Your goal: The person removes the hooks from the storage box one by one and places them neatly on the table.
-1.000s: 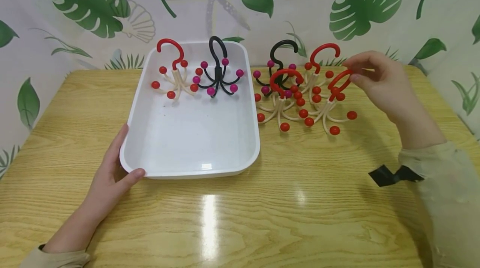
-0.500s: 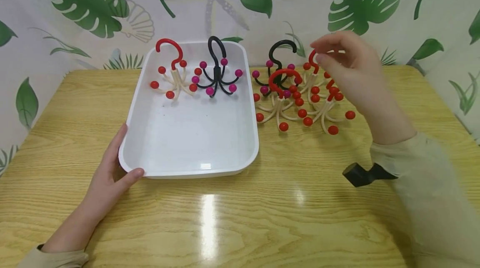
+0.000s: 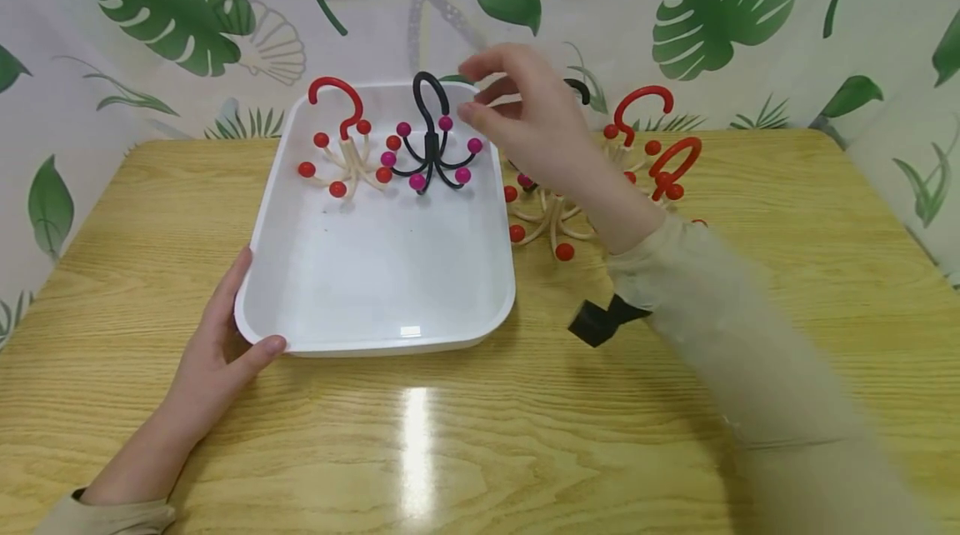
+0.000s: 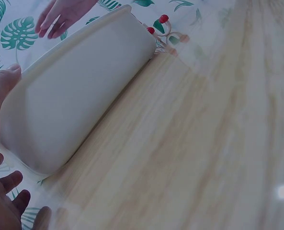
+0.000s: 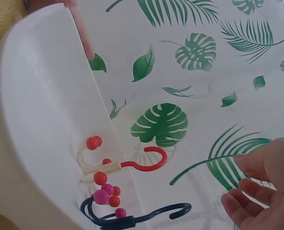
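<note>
A white plastic tray [image 3: 382, 277] sits on the table. My left hand [image 3: 210, 360] holds its near left corner, thumb at the rim and fingers along the left side. Inside at the back stand a cream multi-arm hanging hook [image 3: 351, 153] with red top and balls, and a black multi-arm hanging hook [image 3: 432, 143] with magenta balls. My right hand [image 3: 536, 118] hovers empty by the tray's back right corner, its fingers loosely bent and apart from the black hook. Behind and beside it are more red-topped hooks [image 3: 557, 214], partly covered by hand and sleeve.
Another red-topped hook [image 3: 645, 106] stands at the back right of the wooden table [image 3: 480, 452], with one more red hook top [image 3: 678, 160] in front. A black hook tip [image 3: 579, 91] shows behind the right hand. A leaf-patterned cloth [image 3: 600, 10] hangs behind the table.
My right hand has moved left from the red hooks at the right, past the middle, to the tray's back right corner. It has let go of the red hook top. My left hand stays put.
</note>
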Available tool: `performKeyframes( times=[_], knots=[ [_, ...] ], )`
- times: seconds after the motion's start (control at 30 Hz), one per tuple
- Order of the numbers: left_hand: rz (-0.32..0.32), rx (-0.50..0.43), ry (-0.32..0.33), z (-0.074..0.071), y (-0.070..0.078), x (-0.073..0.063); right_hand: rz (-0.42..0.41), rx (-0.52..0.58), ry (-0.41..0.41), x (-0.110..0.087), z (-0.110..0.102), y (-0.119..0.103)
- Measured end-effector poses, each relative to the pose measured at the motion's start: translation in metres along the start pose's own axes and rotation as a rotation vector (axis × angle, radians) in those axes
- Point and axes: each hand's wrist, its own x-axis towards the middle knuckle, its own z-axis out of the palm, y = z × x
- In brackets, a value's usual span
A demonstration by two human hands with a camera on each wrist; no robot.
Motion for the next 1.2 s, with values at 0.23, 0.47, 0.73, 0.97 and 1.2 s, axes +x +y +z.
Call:
performKeyframes(
  times=[0.23, 0.47, 0.73, 0.97, 1.2],
  knots=[
    [0.002, -0.006, 0.003, 0.000, 0.000, 0.000, 0.056, 0.010, -0.013, 0.025, 0.033, 0.003],
    [-0.005, 0.029, 0.008, 0.000, -0.001, 0.000, 0.186, -0.092, -0.032, 0.043, 0.050, 0.006],
    [-0.013, 0.025, 0.009, 0.000, -0.001, 0.000, 0.322, -0.093, -0.056, 0.053, 0.060, 0.011],
    [-0.012, 0.039, 0.005, 0.000, 0.000, 0.000, 0.346, -0.010, -0.006, 0.059, 0.064, 0.021],
    [-0.007, 0.041, 0.005, 0.000, -0.001, 0.000, 0.319, 0.006, 0.042, 0.059, 0.064, 0.023]
  ],
)
